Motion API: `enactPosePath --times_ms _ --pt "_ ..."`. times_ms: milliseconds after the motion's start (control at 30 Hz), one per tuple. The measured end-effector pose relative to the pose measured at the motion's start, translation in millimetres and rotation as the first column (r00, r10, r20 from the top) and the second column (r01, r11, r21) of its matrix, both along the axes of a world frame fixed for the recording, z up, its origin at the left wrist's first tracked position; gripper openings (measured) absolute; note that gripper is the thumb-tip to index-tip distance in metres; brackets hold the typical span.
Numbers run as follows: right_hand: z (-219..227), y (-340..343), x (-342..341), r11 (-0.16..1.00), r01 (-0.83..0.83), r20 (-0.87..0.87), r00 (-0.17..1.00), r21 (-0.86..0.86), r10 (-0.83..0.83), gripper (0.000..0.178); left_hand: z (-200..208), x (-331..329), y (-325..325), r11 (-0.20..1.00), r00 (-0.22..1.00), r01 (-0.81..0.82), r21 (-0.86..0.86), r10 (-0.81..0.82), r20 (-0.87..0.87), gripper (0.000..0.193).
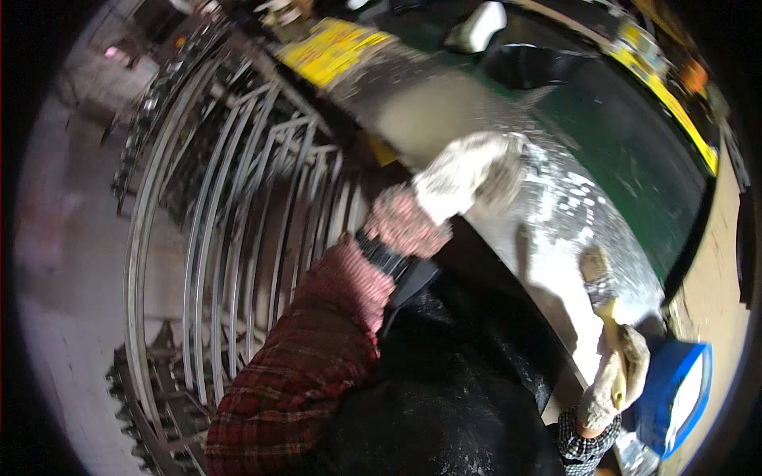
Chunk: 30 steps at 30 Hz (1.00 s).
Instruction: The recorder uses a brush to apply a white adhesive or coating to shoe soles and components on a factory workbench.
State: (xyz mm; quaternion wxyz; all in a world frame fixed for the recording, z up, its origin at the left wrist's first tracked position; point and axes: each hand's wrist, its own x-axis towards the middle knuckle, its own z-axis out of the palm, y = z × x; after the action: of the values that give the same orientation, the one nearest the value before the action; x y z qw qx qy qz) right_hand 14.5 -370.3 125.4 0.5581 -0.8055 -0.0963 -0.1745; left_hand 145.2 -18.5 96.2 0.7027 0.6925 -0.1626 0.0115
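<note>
My left hand [476, 170], in a white work glove below a pink knit cuff and red plaid sleeve, reaches over a shiny metal worktop [556, 274]. Motion smears its fingers, and whatever they hold or touch cannot be made out. Small white pieces [563, 194] lie scattered on the metal just right of it. At the lower right my right hand [617, 377], in an off-white glove, closes around a short tool [599, 278] with a yellowish handle and a tan-grey blunt end. The tool's exact kind is unclear. Its end points away from me over the metal.
A rack of metal tube frames [230, 206] stands on the left. A blue box [671, 401] sits beside my right hand. Beyond the metal lies a dark green surface [635, 151], with a yellow strip [667, 103] along it. A yellow sheet [329, 51] and white object [482, 28] are farther off.
</note>
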Motion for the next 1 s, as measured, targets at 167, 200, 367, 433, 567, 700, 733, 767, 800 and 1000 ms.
enactPosePath --times_ms 167,200,367,433,567,700,733,767,800,1000 --pt "21 77 23 0.958 -0.213 -0.026 0.977 -0.192 0.211 0.037 -75 -208 115 0.867 0.499 -0.462 -0.188 0.079 -0.863 0.032" --pt "25 89 29 0.874 -0.361 -0.109 0.932 -0.325 0.344 0.041 -142 -265 141 0.78 0.434 -0.576 -0.244 0.038 -0.9 0.037" --pt "-14 165 86 0.781 0.087 0.24 0.967 -0.618 0.082 0.041 -339 -532 162 0.276 -0.408 -0.846 0.456 0.214 -0.888 0.04" --pt "1 218 105 0.579 0.107 0.348 0.88 -0.809 0.324 0.04 -372 -581 147 0.281 -0.57 -0.75 0.599 0.187 -0.8 0.039" --pt "-38 224 174 0.508 -0.06 0.109 0.949 -0.859 0.297 0.035 -421 -593 150 0.336 -0.618 -0.691 0.64 0.185 -0.764 0.038" --pt "-23 217 194 0.332 -0.021 0.154 0.857 -0.943 0.492 0.03 -465 -523 186 0.367 -0.488 -0.745 0.557 0.27 -0.83 0.036" --pt "-22 210 196 0.348 -0.029 0.144 0.876 -0.937 0.46 0.029 -473 -498 200 0.369 -0.442 -0.766 0.527 0.293 -0.848 0.036" --pt "-22 190 200 0.352 0.044 0.196 0.892 -0.935 0.408 0.029 -479 -472 210 0.374 -0.394 -0.787 0.49 0.306 -0.867 0.036" --pt "-13 197 195 0.287 0.066 0.173 0.914 -0.956 0.368 0.032 -481 -448 219 0.373 -0.356 -0.805 0.46 0.316 -0.879 0.035" --pt "7 185 192 0.111 0.131 0.167 0.888 -0.985 0.428 0.034 -439 -352 245 0.273 -0.234 -0.906 0.324 0.315 -0.92 0.033"
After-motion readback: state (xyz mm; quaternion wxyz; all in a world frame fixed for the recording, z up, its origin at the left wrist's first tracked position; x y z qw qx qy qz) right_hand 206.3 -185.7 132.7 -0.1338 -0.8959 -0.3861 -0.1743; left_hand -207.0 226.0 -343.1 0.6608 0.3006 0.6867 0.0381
